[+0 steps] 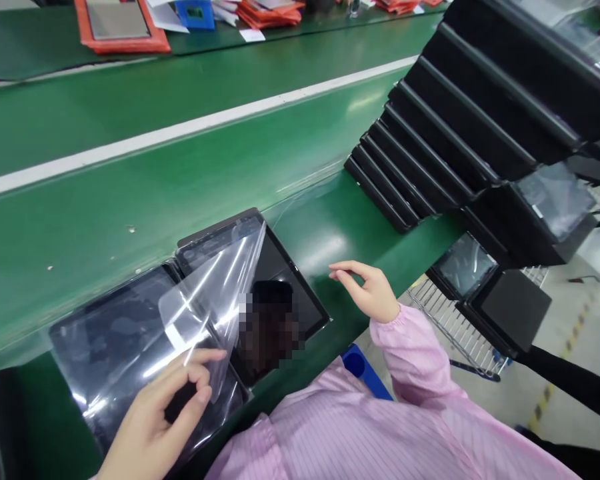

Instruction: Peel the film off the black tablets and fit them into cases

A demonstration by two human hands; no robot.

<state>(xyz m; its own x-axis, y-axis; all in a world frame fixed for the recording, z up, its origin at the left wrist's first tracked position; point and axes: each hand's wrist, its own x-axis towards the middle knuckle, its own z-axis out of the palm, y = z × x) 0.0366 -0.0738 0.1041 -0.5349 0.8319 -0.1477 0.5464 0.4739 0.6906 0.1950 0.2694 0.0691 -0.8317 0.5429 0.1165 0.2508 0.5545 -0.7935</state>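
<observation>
A tablet [293, 283] with a dark glossy screen lies on the green bench in front of me. A sheet of clear film [225, 273] is peeled up from its left side and bends over to the left. At the film's lower corner is my left hand [160, 407], thumb and fingers closed on it in a pinch. Beneath the film and this hand lies a second dark panel [115, 340], in clear wrapping. Right of the tablet, my right hand [370, 290] hovers with fingers loosely bent and slightly apart, nothing visible in them.
Stacked black trays [445, 120] lean at the upper right. Below them, more panels [467, 267] sit on a wire rack [460, 333]. A blue bin [365, 373] is near my lap. Orange packets [125, 33] line the far shelf. A black object [3, 427] is at lower left.
</observation>
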